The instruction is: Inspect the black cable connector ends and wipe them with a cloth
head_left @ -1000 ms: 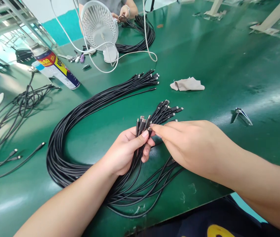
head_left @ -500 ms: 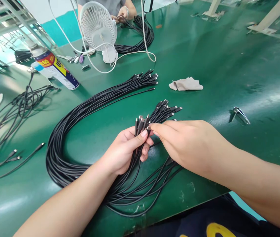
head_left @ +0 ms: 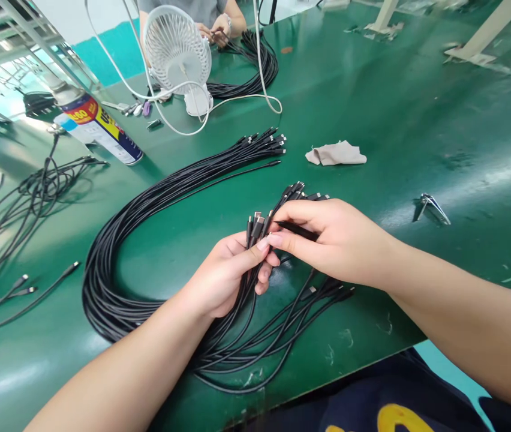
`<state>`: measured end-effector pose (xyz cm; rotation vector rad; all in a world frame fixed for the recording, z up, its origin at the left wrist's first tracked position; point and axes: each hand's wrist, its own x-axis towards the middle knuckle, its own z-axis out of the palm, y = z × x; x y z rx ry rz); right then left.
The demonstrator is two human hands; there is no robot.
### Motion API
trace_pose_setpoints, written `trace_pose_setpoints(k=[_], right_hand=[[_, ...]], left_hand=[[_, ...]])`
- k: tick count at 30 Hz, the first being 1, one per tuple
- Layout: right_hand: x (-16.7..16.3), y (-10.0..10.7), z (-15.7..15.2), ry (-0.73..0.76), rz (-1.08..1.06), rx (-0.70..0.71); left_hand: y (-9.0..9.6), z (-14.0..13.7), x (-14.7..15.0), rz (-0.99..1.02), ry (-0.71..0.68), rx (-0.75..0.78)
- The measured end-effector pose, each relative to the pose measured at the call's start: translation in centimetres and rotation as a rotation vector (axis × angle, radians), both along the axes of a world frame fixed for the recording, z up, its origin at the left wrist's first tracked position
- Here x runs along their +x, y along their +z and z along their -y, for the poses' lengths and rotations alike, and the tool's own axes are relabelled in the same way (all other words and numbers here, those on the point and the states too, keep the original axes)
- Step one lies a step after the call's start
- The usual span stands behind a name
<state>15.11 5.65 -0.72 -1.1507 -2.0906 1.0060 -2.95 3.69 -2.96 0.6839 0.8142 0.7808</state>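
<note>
A bunch of black USB cables (head_left: 256, 227) is gripped near the plugs by my left hand (head_left: 227, 270), thumb on top and fingers wrapped beneath. Pinched closed at the left thumb's tip, my right hand (head_left: 343, 240) has its fingertips by one plug, which they partly hide. A slim black pointed thing (head_left: 298, 230) lies between its thumb and fingers; its exact kind is unclear. More plug ends (head_left: 294, 191) of the cable bundle (head_left: 102, 264) fan out behind my hands. Several loose cable ends (head_left: 327, 289) rest on the table below my right hand.
On the green table (head_left: 394, 120) lie a crumpled grey cloth (head_left: 336, 153) and a nail clipper (head_left: 434, 208). A spray can (head_left: 98, 123) and a white fan (head_left: 178, 51) stand at the back left. Tangled cables (head_left: 39, 186) lie left. A co-worker's hands (head_left: 219, 30) work behind the fan.
My right hand has turned and lifted slightly, so the slim black thing and the loose cable ends below it now show. My left hand keeps its hold on the cables.
</note>
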Motion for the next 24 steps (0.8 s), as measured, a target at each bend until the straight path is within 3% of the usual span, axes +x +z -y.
trace_pose_setpoints(k=[2, 4, 9, 12, 18, 24], right_hand=[[-0.5, -0.2, -0.2, 0.009, -0.113, -0.087], [-0.8, -0.2, -0.2, 0.003, -0.136, -0.076], [-0.4, -0.2, -0.4, -0.076, 0.054, 0.254], [0.2, -0.4, -1.0, -0.118, 0.148, 0.334], [0.9, -0.2, -1.7, -0.161, 0.067, 0.257], [0.7, 0.6, -1.4, -0.15, 0.033, 0.073]], left_hand=[[0.1, 0.0, 0.0, -0.005, -0.007, -0.003], [0.2, 0.0, 0.1, -0.016, -0.008, -0.008], [0.3, 0.0, 0.2, -0.03, 0.005, -0.019], [0.3, 0.0, 0.2, -0.029, 0.01, -0.02], [0.2, 0.0, 0.2, -0.053, 0.003, 0.001], [-0.1, 0.1, 0.1, -0.076, -0.006, 0.022]])
